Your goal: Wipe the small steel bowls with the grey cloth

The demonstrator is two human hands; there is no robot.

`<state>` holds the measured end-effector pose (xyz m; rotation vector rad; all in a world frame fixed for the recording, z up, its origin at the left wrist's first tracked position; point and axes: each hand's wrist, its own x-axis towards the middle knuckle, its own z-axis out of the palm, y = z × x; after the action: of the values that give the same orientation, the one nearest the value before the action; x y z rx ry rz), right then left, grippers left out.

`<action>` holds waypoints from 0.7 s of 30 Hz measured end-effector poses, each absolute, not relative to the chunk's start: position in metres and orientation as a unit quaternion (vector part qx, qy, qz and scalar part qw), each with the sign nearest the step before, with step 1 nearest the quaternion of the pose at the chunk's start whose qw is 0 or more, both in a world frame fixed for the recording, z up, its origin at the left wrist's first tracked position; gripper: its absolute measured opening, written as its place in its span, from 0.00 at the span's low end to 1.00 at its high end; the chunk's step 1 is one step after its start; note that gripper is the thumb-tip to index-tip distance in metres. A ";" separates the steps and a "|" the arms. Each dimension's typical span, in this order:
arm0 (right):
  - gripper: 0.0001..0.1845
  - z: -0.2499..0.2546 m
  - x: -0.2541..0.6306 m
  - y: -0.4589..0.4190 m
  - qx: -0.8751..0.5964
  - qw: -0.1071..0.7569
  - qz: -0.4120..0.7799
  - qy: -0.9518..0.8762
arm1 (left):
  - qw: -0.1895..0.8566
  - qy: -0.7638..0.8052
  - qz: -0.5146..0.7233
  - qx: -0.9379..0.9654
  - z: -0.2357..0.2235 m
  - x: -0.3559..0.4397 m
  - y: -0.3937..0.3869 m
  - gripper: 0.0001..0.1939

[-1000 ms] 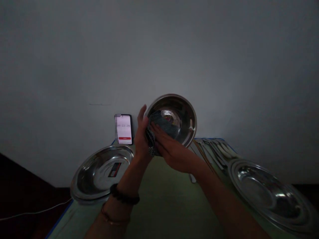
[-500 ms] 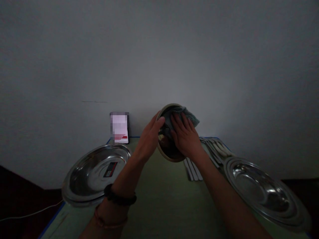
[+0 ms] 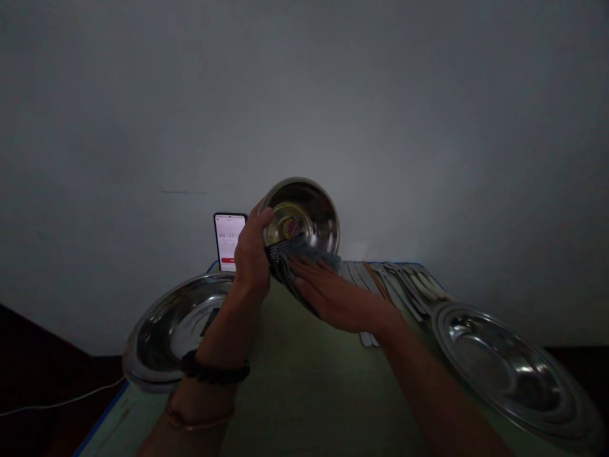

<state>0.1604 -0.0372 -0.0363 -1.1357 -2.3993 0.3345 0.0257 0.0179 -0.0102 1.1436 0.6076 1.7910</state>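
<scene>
A round metal bowl (image 3: 323, 212) is held up tilted above the table, its shiny inside facing me and a red and yellow mark at its bottom. My left hand (image 3: 251, 257) grips its left side, thumb hooked over the rim. My right hand (image 3: 328, 295) presses a grey-green patterned cloth (image 3: 281, 252) against the lower part of the bowl. The fingers of that hand lie stretched over the cloth, slightly blurred. Part of the lower rim is hidden behind the cloth and the right hand.
On the green table (image 3: 295, 393), a large metal basin (image 3: 152, 352) stands left and another metal dish (image 3: 490, 358) right. Several pieces of cutlery (image 3: 412, 289) lie at the back right. A phone (image 3: 231, 244) leans on the wall (image 3: 304, 95). A white cable (image 3: 61, 406) hangs at left.
The bowl has moved left and turned so that its inside faces me more. My right hand and the cloth have slid down and left, from the upper right of the bowl to its lower edge.
</scene>
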 end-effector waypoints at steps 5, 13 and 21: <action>0.24 -0.032 0.151 -0.034 -0.348 0.349 0.185 -0.850 | 0.475 0.247 0.695 0.480 -0.019 0.043 0.009 0.14; 0.17 -0.028 0.153 -0.036 -0.378 0.335 0.100 -0.857 | 0.507 0.300 0.712 0.383 -0.013 0.042 0.010 0.16; 0.08 -0.023 0.171 -0.022 -0.394 0.253 -0.069 -0.881 | 0.549 0.244 0.695 0.394 0.003 0.021 0.017 0.15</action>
<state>0.1706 -0.0225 -0.0235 -1.0708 -2.3953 -0.1866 0.0209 0.0173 0.0032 0.9335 0.5785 1.6460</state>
